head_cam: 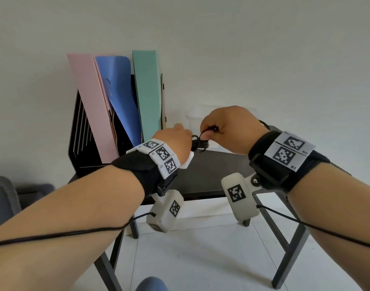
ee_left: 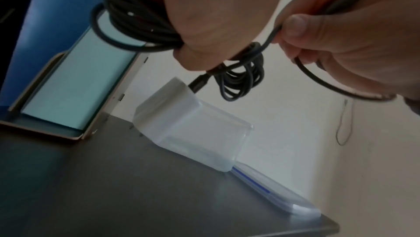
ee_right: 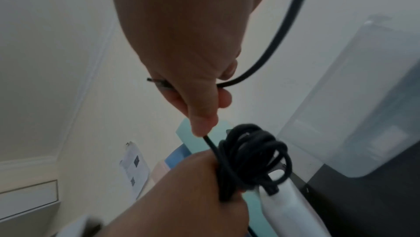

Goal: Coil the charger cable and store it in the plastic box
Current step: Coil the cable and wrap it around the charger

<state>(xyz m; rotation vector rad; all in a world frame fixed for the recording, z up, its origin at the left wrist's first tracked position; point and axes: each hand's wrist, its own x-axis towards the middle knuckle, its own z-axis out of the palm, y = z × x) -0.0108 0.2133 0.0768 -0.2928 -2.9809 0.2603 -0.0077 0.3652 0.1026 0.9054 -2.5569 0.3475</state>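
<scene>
Head view: my left hand (head_cam: 175, 141) grips the coiled charger cable (head_cam: 197, 143) above the table (head_cam: 222, 171), so the loops cannot spring apart; my right hand (head_cam: 224, 128) pinches the free end.

Left wrist view: fingers curled tight round the bundle; the white charger block (ee_left: 172, 93) hangs below it. The plastic box (ee_left: 197, 133) stands open beneath, lid (ee_left: 279, 196) beside it — ready for the drop.

Right wrist view: thumb (ee_right: 202, 115) and fingers are clamped on the tail, held taut, probably for a last wrap.
</scene>
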